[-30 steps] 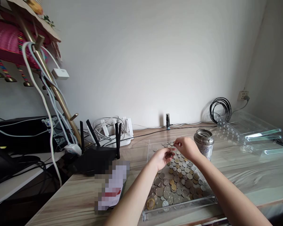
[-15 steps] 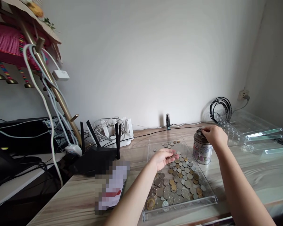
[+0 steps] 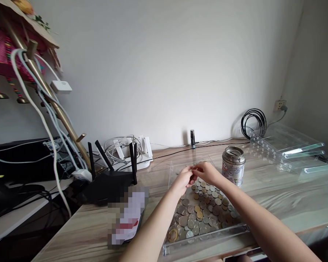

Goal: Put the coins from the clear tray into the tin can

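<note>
A clear acrylic tray (image 3: 205,241) lies on the wooden desk, filled with several mixed coins (image 3: 200,214). My left hand (image 3: 184,179) hovers over the tray's far part, cupped with fingers curled; earlier frames showed coins in its palm. My right hand (image 3: 207,173) is right beside it, fingertips pinched at the left hand's palm; what they hold is too small to make out. A metal money tin (image 3: 233,165) with a slot in its lid stands just right of the tray.
A black router (image 3: 109,180) with antennas and a blurred flat object (image 3: 128,214) sit left of the tray. White cables and a power strip (image 3: 125,151) lie behind. Stacked clear trays (image 3: 287,151), a coiled black cable (image 3: 253,122) and a small dark bottle (image 3: 192,138) are at the back.
My right hand went from the left hand to the tin's slot, then came back to the left hand. The left hand stayed over the tray. The view tilted slightly.
</note>
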`<state>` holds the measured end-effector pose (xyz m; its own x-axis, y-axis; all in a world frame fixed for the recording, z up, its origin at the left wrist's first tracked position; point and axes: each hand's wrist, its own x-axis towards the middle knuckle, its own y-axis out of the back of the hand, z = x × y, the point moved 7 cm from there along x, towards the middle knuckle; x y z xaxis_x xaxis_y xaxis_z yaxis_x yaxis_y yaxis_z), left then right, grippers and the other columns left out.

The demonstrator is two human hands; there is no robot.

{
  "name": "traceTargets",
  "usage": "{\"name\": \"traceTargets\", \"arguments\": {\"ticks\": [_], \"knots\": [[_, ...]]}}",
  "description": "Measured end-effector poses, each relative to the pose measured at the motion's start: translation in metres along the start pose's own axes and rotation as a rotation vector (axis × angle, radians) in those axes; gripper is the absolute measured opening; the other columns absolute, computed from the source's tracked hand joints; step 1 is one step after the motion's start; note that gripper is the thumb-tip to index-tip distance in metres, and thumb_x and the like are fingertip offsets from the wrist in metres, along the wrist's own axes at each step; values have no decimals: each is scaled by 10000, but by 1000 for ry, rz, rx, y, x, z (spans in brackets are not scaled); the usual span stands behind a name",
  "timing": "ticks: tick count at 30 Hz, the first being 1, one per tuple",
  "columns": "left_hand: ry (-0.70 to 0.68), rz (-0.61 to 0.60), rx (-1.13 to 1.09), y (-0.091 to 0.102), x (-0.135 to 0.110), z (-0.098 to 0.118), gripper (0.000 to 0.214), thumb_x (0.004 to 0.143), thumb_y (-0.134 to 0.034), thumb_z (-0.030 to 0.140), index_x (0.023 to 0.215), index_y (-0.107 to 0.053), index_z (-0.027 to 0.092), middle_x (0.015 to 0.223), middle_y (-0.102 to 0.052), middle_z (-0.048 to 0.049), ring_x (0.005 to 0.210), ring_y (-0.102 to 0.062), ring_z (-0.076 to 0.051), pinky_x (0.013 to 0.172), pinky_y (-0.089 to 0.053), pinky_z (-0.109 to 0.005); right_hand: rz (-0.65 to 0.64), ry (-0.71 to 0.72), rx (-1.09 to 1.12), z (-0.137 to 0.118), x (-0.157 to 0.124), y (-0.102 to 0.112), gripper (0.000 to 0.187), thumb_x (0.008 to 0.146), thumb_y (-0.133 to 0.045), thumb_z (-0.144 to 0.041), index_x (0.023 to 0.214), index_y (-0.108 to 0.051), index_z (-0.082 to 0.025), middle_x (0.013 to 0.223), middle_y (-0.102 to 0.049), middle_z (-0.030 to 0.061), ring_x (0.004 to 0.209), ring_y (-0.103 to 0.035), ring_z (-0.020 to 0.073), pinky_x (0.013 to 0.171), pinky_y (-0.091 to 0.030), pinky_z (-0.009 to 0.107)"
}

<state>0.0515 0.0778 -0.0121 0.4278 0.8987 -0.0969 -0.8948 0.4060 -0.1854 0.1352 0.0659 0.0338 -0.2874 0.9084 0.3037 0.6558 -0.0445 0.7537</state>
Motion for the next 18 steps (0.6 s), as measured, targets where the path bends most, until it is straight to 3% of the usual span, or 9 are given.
{"name": "traceTargets", "arguments": {"ticks": [3, 5, 7, 9, 12, 15, 18], "knots": [[22, -81, -107, -5, -1, -1, 117, 748, -434, 192, 843, -486, 149, 515, -491, 26, 334, -359, -23, 293, -140, -119, 13, -19, 116, 5, 2, -1, 197, 699, -499, -283, 792, -616, -154, 657, -626, 17, 586, -538, 107, 519, -369, 192], [64, -100, -171, -6, -1, -4, 140, 764, -428, 214, 864, -487, 137, 552, -528, -2, 371, -422, -42, 293, -212, -122, 98, -20, 82, 1, -1, 14, 161, 683, -510, -258, 762, -615, -165, 671, -624, 13, 596, -535, 108, 533, -374, 196], [119, -70, -212, -3, -2, -8, 168, 765, -421, 171, 904, -492, 108, 615, -574, -45, 446, -507, -74, 348, -350, -146, 285, -13, -39, -7, -9, 45, 160, 703, -484, -258, 765, -620, -199, 720, -627, 8, 634, -531, 113, 563, -376, 207], [162, -40, -236, -1, -3, -10, 216, 743, -403, 68, 939, -493, 73, 719, -611, -100, 578, -588, -116, 503, -475, -203, 525, -31, -181, -11, -24, 84, 193, 733, -447, -280, 793, -625, -235, 793, -627, 6, 700, -526, 127, 600, -374, 224], [191, -53, -231, -2, -7, -11, 294, 697, -389, -47, 953, -499, 45, 844, -618, -151, 752, -617, -165, 690, -504, -261, 768, -206, -339, 10, -46, 138, 198, 707, -473, -322, 782, -640, -248, 799, -626, 18, 724, -519, 154, 604, -363, 249], [213, -59, -178, -5, -11, -11, 315, 682, -448, -68, 972, -510, 38, 886, -615, -170, 817, -610, -191, 696, -510, -247, 671, -412, -346, 52, -52, 161, 175, 625, -536, -332, 715, -657, -243, 700, -630, 15, 638, -525, 152, 537, -341, 242], [209, -47, -136, -5, -12, -9, 323, 674, -512, -47, 985, -515, 38, 885, -617, -179, 834, -605, -203, 646, -520, -216, 555, -457, -334, 75, -49, 160, 165, 598, -540, -311, 684, -662, -241, 654, -631, 14, 607, -532, 148, 522, -333, 240]]}}
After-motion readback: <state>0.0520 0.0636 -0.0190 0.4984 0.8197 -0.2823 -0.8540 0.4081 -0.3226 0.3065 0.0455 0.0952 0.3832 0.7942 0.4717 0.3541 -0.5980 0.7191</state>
